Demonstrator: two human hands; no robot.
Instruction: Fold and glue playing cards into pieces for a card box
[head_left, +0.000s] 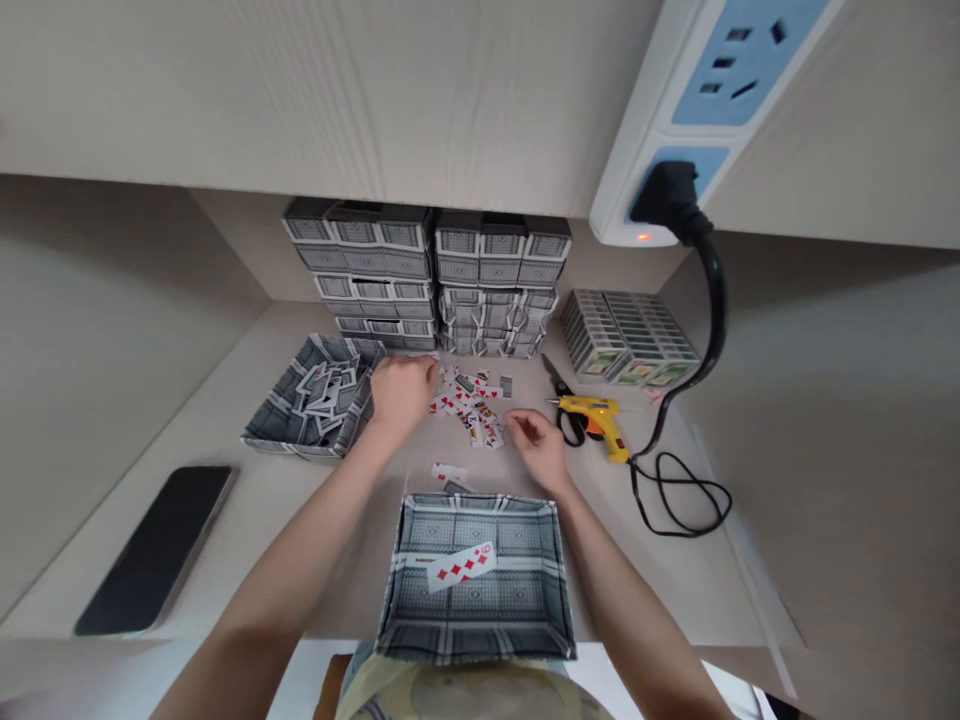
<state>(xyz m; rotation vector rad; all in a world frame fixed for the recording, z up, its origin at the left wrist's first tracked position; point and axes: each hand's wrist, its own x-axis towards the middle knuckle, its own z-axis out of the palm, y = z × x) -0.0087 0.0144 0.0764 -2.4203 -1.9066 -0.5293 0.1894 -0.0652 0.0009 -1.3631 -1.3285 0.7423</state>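
My left hand [403, 395] is closed, fingertips pressed together at the left edge of a scattered pile of small card pieces [469, 398]; whatever it pinches is too small to make out. At the right side of that pile, my right hand [538, 446] has its fingers curled in towards the thumb, and no held thing can be made out. Nearest my body sits a box made of grey-backed cards [480, 590], with one strip showing red diamonds [462, 567] inside. Another such box [285, 400], left of my left hand, holds many cut pieces [328, 395].
Stacked card boxes [499, 255] stand at the back, with packed card decks [630, 335] to their right. A yellow glue gun [596, 408] lies over black scissors [571, 425]. Its cord runs near a power strip [652, 140]. A phone [159, 545] lies left.
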